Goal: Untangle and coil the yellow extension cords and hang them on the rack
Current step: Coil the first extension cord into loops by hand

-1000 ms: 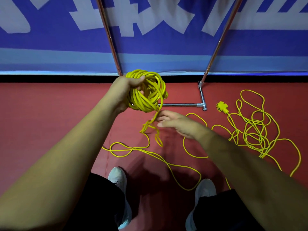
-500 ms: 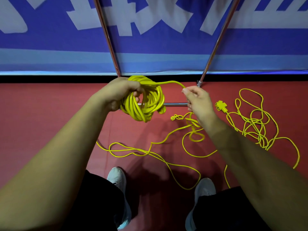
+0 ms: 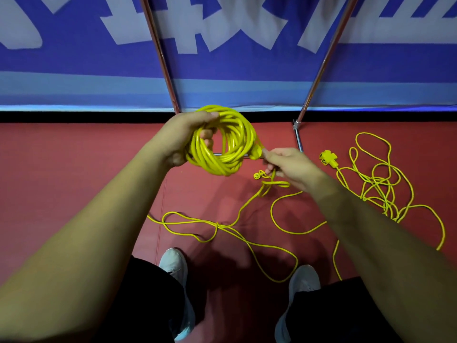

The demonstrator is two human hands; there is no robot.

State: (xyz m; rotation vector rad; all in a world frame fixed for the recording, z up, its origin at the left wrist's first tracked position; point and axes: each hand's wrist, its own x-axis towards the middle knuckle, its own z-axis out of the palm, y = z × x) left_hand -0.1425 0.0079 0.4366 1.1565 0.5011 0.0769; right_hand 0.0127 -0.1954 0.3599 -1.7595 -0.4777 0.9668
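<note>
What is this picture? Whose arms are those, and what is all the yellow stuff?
Those are a person's own arms. A camera worn on their head looks down, so you see what they see. The left hand holds a coil of yellow extension cord. The right hand pinches the loose cord that trails onto the red floor. Farther right lies another tangled cord with a socket block. The shiny poles are the rack, and the white shoes are the person's feet.
</note>
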